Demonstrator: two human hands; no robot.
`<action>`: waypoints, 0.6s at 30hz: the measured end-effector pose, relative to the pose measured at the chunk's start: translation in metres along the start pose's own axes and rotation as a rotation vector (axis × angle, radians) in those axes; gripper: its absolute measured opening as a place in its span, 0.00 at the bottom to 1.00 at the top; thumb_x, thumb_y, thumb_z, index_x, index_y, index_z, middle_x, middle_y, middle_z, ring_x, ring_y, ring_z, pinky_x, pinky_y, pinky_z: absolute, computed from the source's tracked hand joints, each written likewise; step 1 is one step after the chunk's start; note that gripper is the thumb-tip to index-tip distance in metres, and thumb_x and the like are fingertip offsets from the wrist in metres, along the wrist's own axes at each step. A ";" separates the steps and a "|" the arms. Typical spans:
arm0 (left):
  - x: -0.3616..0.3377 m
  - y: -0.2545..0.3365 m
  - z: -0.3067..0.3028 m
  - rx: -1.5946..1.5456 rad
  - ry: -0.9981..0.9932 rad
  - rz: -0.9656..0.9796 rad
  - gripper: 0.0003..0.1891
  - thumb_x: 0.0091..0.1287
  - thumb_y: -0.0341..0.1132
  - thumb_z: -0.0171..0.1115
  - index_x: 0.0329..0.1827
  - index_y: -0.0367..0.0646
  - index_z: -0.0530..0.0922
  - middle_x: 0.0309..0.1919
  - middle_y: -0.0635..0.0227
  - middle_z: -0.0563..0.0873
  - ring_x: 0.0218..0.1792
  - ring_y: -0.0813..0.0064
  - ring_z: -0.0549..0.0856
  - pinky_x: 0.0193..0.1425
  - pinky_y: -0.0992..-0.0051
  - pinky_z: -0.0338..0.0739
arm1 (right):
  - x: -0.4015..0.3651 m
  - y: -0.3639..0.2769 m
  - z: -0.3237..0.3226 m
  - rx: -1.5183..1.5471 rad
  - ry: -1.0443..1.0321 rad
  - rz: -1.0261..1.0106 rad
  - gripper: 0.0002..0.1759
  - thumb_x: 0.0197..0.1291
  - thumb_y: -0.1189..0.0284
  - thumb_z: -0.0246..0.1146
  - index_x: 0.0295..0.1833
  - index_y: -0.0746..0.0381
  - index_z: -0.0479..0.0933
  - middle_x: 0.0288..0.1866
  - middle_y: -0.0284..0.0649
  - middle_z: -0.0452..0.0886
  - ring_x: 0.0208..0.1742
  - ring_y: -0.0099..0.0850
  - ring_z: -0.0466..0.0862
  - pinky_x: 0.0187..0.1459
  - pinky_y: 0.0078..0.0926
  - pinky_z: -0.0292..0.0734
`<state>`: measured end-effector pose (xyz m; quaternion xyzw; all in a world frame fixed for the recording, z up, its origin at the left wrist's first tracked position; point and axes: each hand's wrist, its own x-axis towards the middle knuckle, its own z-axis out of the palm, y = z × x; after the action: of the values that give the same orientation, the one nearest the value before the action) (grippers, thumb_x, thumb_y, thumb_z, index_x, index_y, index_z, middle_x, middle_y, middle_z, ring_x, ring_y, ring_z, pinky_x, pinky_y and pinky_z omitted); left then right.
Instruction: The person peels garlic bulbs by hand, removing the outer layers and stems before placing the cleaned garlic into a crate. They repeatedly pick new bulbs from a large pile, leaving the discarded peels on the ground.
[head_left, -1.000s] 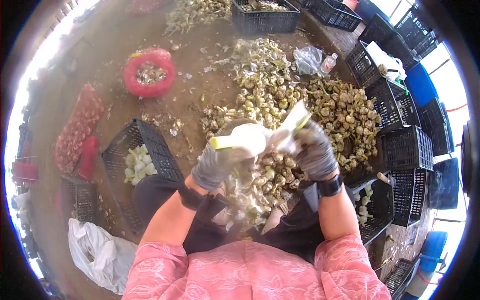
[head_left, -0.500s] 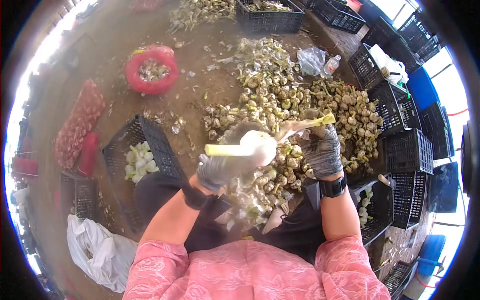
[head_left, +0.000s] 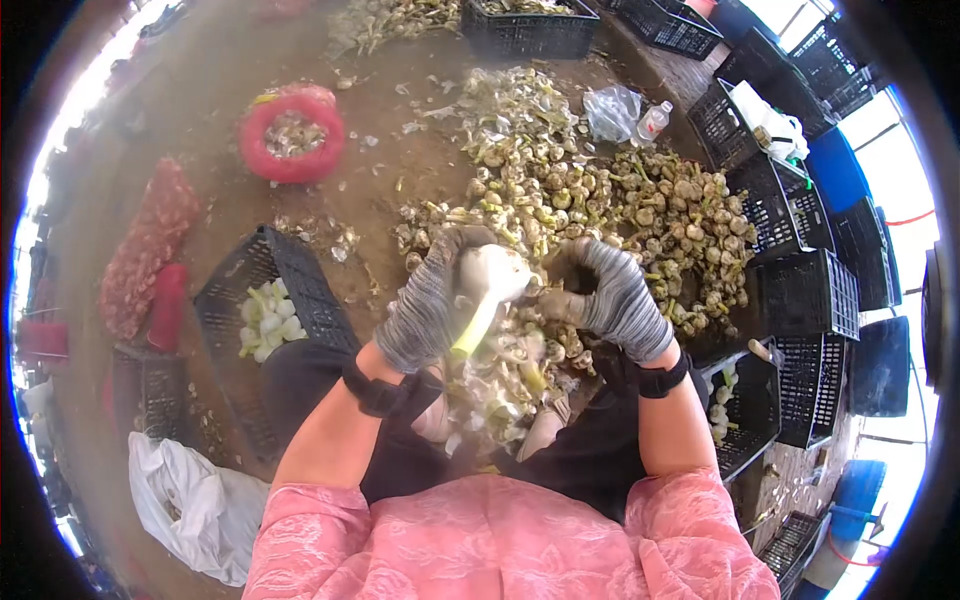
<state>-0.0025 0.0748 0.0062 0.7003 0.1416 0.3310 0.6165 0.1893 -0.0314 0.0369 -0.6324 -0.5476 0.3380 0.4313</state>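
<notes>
My left hand (head_left: 425, 300), in a grey striped glove, is closed around a white garlic bulb (head_left: 498, 272) whose pale green stem slants down toward me. Just to its right, my right hand (head_left: 612, 300), gloved the same way, has its fingers curled in toward the thumb beside the bulb. Whether anything is pinched there cannot be made out. Beneath both hands lie loose husks and leaf scraps (head_left: 500, 385). Beyond them spreads a heap of unpeeled garlic bulbs (head_left: 545, 190).
Black crate (head_left: 310, 290) at left holds white bulbs; another crate (head_left: 745, 405) stands by my right knee. A pink mesh bag (head_left: 330, 140), filled mesh sack (head_left: 150, 245) and white sack (head_left: 195, 505) lie leftward. A bottle (head_left: 654, 121) and plastic bag (head_left: 611, 112) sit beyond the heap.
The stem of the bulb in my left hand has swung from pointing left to pointing down toward me. The stalk with husk in my right hand is gone from view, and that hand is lower.
</notes>
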 end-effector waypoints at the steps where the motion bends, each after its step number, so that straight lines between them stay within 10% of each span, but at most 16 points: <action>1: 0.001 0.005 0.002 0.002 -0.023 0.006 0.28 0.57 0.38 0.63 0.57 0.39 0.63 0.46 0.64 0.74 0.46 0.75 0.75 0.51 0.76 0.71 | 0.000 -0.001 0.001 0.038 0.039 -0.054 0.24 0.41 0.63 0.73 0.42 0.65 0.77 0.27 0.34 0.78 0.29 0.21 0.75 0.33 0.19 0.73; 8: 0.001 0.016 0.005 -0.030 -0.191 -0.150 0.32 0.51 0.24 0.64 0.61 0.40 0.63 0.50 0.65 0.74 0.51 0.76 0.73 0.56 0.75 0.68 | 0.000 -0.009 0.006 -0.068 -0.076 -0.044 0.24 0.44 0.63 0.71 0.43 0.67 0.75 0.29 0.36 0.79 0.31 0.22 0.76 0.37 0.22 0.73; 18: -0.010 -0.006 -0.009 -0.261 -0.221 -0.364 0.41 0.49 0.44 0.71 0.64 0.38 0.60 0.58 0.64 0.71 0.59 0.72 0.70 0.65 0.70 0.59 | -0.004 -0.002 0.005 0.189 -0.114 0.095 0.15 0.49 0.68 0.68 0.39 0.66 0.78 0.27 0.33 0.79 0.30 0.18 0.75 0.34 0.20 0.73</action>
<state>-0.0144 0.0774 -0.0026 0.6094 0.1533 0.1515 0.7630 0.1830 -0.0340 0.0367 -0.5939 -0.5065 0.4435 0.4405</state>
